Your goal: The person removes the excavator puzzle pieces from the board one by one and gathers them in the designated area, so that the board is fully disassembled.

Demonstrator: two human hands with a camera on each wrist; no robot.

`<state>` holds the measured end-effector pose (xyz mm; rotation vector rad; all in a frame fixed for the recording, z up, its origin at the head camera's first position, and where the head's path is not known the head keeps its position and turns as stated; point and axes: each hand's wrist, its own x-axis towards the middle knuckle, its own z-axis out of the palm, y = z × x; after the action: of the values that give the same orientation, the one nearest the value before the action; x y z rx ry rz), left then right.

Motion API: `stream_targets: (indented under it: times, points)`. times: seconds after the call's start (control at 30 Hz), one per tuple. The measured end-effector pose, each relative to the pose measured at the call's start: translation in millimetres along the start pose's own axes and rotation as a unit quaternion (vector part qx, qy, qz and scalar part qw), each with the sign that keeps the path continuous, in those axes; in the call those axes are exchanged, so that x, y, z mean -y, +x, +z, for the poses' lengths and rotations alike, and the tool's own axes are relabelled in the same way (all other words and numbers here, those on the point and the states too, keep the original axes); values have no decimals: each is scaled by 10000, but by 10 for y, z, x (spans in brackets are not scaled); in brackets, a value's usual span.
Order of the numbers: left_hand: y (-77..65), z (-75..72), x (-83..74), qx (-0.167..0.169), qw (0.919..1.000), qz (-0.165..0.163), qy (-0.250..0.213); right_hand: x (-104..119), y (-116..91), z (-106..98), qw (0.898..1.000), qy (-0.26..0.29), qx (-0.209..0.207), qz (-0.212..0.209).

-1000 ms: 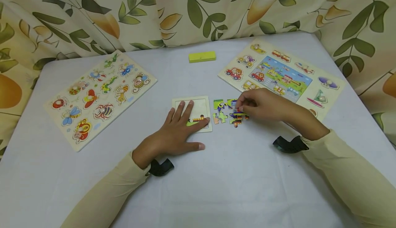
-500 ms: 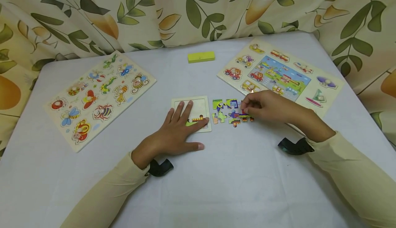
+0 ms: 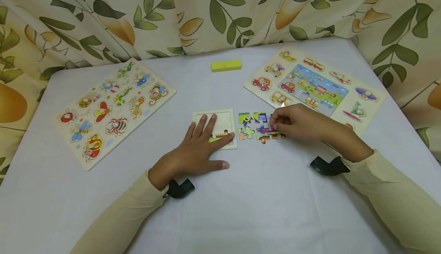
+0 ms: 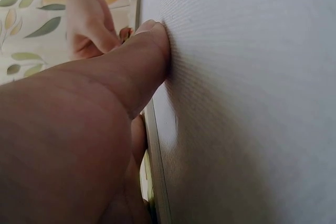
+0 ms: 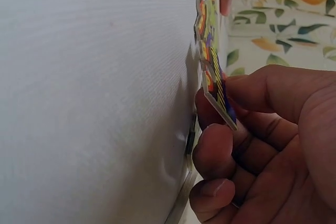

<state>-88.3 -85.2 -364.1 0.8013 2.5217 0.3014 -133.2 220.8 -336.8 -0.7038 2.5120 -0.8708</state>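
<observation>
My left hand (image 3: 196,150) lies spread on a small square puzzle frame (image 3: 235,122), fingers across its inside and thumb on the white cloth. Part of a picture with an orange-yellow bar on green shows beside the index finger. To the right of the frame, my right hand (image 3: 298,122) pinches a jigsaw piece (image 5: 221,95) with a yellow-and-black striped band between thumb and fingers. That piece is tilted, its near edge raised off the cloth. Several loose jigsaw pieces (image 3: 246,133) lie between the frame and the right hand.
An insect peg puzzle board (image 3: 115,112) lies at the left. A vehicle peg puzzle board (image 3: 315,83) lies at the right, partly under the right forearm in view. A yellow-green block (image 3: 226,65) stands near the back edge, before a leaf-patterned curtain (image 3: 227,12).
My right hand has shifted slightly right with the striped jigsaw piece, away from the other loose pieces. My left hand stays on the frame.
</observation>
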Motion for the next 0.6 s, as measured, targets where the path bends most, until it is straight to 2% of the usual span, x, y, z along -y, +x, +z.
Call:
stream_targets:
  times: [0.27, 0.6]
  points:
    - [-1, -11, -7, 25, 10000, -35, 9, -39, -12, 18, 9998, -199, 6, 72]
    - [2, -2, -1, 0, 10000, -5, -16, -15, -75, 13, 9973, -653, -318, -138]
